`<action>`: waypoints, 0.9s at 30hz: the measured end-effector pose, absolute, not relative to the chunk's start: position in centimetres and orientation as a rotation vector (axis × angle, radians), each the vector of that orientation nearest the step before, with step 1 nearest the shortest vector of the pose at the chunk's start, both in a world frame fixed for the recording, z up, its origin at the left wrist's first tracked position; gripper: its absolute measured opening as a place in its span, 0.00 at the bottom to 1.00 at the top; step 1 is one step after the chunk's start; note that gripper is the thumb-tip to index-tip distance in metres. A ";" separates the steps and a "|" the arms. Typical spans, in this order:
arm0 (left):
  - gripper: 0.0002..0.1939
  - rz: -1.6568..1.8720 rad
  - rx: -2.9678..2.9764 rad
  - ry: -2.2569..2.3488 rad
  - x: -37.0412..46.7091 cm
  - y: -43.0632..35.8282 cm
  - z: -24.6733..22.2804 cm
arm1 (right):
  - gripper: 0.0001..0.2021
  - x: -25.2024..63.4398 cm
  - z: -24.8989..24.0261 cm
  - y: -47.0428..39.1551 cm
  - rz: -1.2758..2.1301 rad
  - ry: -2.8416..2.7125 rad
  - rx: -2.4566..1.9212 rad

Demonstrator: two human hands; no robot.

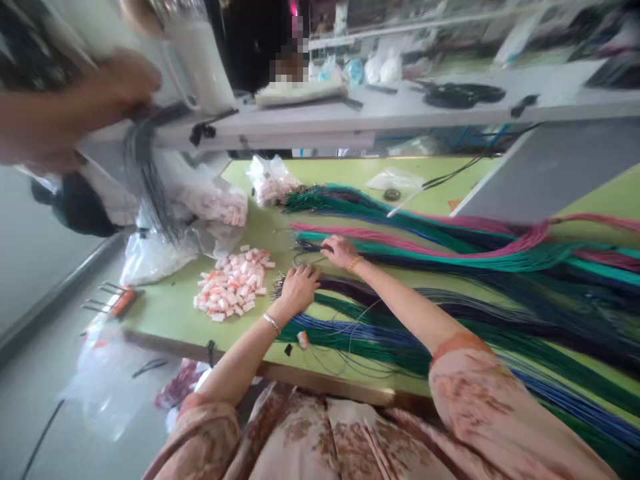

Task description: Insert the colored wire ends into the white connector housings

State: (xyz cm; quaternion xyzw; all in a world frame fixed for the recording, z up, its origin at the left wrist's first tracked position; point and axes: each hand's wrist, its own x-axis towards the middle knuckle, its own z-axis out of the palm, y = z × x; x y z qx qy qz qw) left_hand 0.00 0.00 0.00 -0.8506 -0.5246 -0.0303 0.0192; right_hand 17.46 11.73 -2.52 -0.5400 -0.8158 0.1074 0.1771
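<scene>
Fingers of the left hand (pixel 300 290) are slightly spread at the dark wire bundle (pixel 350 288); right hand (pixel 341 252) curls over black wires (pixel 309 247), pinch indistinct.

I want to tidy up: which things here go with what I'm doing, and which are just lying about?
Seemingly in use:
Wires, by your right hand and left hand
Small white-and-orange pieces, piled nearby

Seemingly lying about:
Black ring, behind the wires
Clear plastic beside it

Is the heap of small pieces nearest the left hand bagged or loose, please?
Loose: the white-and-orange pieces lie directly on the green tabletop.
</scene>
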 end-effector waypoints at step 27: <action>0.20 -0.186 -2.773 -1.515 1.2 2.1 -0.1 | 0.11 17.8 -0.8 10.7 0.120 -2.745 -1.303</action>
